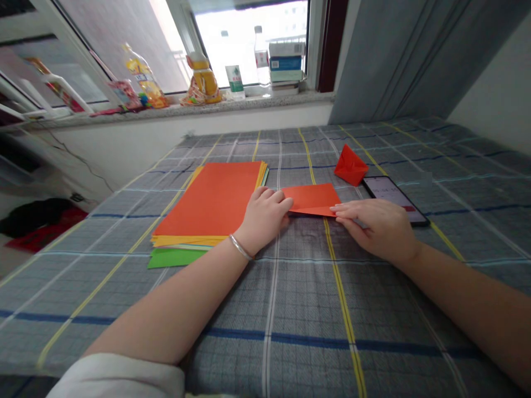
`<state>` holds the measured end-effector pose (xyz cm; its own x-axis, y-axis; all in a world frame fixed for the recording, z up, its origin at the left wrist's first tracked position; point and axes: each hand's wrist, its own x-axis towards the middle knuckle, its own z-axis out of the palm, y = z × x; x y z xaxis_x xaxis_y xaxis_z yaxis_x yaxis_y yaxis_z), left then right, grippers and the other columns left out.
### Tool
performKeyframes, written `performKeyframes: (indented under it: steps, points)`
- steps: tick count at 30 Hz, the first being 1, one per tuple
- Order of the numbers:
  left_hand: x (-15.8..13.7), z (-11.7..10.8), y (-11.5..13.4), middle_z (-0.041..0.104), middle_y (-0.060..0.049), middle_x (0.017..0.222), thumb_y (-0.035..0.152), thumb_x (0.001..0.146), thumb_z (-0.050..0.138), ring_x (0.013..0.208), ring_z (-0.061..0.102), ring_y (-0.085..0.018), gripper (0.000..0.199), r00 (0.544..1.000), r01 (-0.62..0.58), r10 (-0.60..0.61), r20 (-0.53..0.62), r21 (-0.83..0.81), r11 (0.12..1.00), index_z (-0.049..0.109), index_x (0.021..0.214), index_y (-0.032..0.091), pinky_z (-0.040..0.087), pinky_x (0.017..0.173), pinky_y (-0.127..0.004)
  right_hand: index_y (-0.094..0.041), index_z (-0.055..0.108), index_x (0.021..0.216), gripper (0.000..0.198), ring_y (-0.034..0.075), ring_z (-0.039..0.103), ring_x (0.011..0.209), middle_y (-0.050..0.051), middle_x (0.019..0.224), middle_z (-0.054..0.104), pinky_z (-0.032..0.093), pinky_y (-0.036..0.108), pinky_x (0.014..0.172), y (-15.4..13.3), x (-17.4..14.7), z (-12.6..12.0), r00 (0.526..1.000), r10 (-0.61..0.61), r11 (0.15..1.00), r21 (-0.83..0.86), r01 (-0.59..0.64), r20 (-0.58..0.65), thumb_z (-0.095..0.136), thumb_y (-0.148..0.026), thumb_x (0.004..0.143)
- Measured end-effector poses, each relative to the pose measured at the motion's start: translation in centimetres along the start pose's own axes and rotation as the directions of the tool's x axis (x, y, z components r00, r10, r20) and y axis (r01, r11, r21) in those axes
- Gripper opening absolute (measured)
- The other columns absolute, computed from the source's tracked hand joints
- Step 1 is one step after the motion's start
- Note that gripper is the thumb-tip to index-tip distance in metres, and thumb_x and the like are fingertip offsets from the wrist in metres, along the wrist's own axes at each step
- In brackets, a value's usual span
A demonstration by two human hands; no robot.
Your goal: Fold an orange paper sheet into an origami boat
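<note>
Between my hands lies a folded sheet of orange paper (313, 196) with a crease along its near side. My left hand (267, 213), a silver bangle at the wrist, grips its left end with curled fingers. At the right end, my right hand (375, 224) pinches the near corner between thumb and fingertips. Left of my left hand is a stack of coloured paper (211, 199), orange on top, with yellow and green edges showing below. A folded red-orange paper shape (350, 166) stands beyond my right hand.
A phone (396, 199) with its screen lit lies just past my right hand. Plaid cloth (307, 309) covers the surface. Along the windowsill (166, 113) stand bottles, a green-and-white tube (235, 80) and stacked boxes (286, 63). A grey curtain (398, 61) hangs at the right.
</note>
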<state>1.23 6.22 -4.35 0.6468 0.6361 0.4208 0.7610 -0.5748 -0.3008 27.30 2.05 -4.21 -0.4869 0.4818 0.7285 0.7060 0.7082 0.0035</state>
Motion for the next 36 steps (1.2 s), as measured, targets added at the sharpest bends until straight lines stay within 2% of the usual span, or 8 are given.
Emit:
performKeyframes:
  steps: [7,11,13,17,28,32,34,36]
  points:
    - [0.0,-0.1,0.2,0.067,-0.008,0.092,0.023,0.084,0.057,0.089,0.060,-0.025,0.013,0.992,0.126,-0.126,0.006,-0.105,0.987,0.063,0.092,0.016,0.043,0.085,-0.039,-0.021,0.070,0.090,0.011,0.019,0.073,0.089,0.002,0.094,0.078,0.056,0.033,0.079,0.3,0.0,-0.2,1.000,0.008,1.000,-0.025,-0.008,0.003,0.061,-0.025,0.091]
    - [0.0,-0.3,0.9,0.069,-0.006,0.113,0.037,0.094,0.053,0.102,0.061,-0.022,0.034,0.994,-0.104,0.108,0.002,-0.259,0.960,0.061,0.121,0.019,0.043,0.089,-0.036,-0.021,0.071,0.093,0.013,0.019,0.073,0.088,0.001,0.095,0.078,0.055,0.032,0.079,-0.1,0.0,0.2,0.999,-0.021,0.999,-0.046,0.022,0.025,0.060,-0.027,0.092]
    - [0.0,-0.2,1.2,0.072,-0.004,0.106,0.039,0.098,0.048,0.096,0.064,-0.020,0.029,0.986,-0.144,0.162,0.050,-0.252,0.957,0.067,0.112,0.022,0.043,0.085,-0.034,-0.022,0.072,0.093,0.012,0.019,0.073,0.088,0.000,0.096,0.078,0.055,0.032,0.080,-0.3,0.0,0.3,0.999,-0.021,0.999,-0.047,0.023,0.035,0.060,-0.027,0.091]
    - [0.1,0.0,1.4,0.074,-0.004,0.089,0.035,0.099,0.048,0.081,0.066,-0.017,0.031,0.989,-0.071,0.097,0.114,-0.219,0.973,0.071,0.089,0.018,0.042,0.076,-0.032,-0.022,0.071,0.089,0.013,0.020,0.073,0.085,0.001,0.092,0.078,0.056,0.033,0.077,-0.1,0.1,0.3,0.999,0.027,0.997,-0.077,-0.029,-0.026,0.059,-0.018,0.085]
    - [0.2,0.2,1.3,0.071,-0.006,0.085,0.032,0.100,0.045,0.082,0.065,-0.017,0.031,0.985,-0.036,0.078,0.152,-0.260,0.965,0.070,0.090,0.016,0.047,0.072,-0.028,-0.025,0.067,0.090,0.015,0.024,0.073,0.082,0.002,0.092,0.077,0.057,0.038,0.073,1.1,-0.1,-0.1,0.996,0.079,0.993,-0.089,-0.082,-0.039,0.059,-0.016,0.081]
    - [0.1,0.5,1.1,0.070,-0.007,0.087,0.033,0.099,0.048,0.085,0.065,-0.019,0.030,0.986,0.067,-0.024,0.163,-0.262,0.963,0.071,0.089,0.017,0.047,0.073,-0.029,-0.026,0.066,0.091,0.016,0.025,0.073,0.079,0.003,0.087,0.077,0.058,0.039,0.069,1.2,-0.3,0.1,0.976,0.198,0.978,-0.039,-0.203,-0.094,0.057,-0.016,0.083]
    - [0.1,0.5,1.1,0.070,-0.007,0.087,0.033,0.098,0.048,0.082,0.065,-0.019,0.029,0.982,0.136,-0.093,0.164,-0.275,0.952,0.071,0.090,0.017,0.046,0.070,-0.029,-0.027,0.065,0.102,0.021,0.025,0.073,0.079,0.005,0.091,0.076,0.058,0.038,0.068,1.3,-0.5,0.6,0.948,0.297,0.955,0.052,-0.293,-0.113,0.055,-0.017,0.085]
    - [0.1,0.4,1.0,0.070,-0.006,0.085,0.032,0.098,0.048,0.077,0.063,-0.018,0.028,0.974,0.200,-0.156,0.163,-0.308,0.930,0.070,0.089,0.017,0.045,0.065,-0.028,-0.026,0.056,0.125,0.038,0.025,0.073,0.086,0.009,0.106,0.074,0.059,0.036,0.065,1.4,-0.7,1.3,0.920,0.377,0.915,0.195,-0.353,-0.102,0.056,-0.020,0.088]
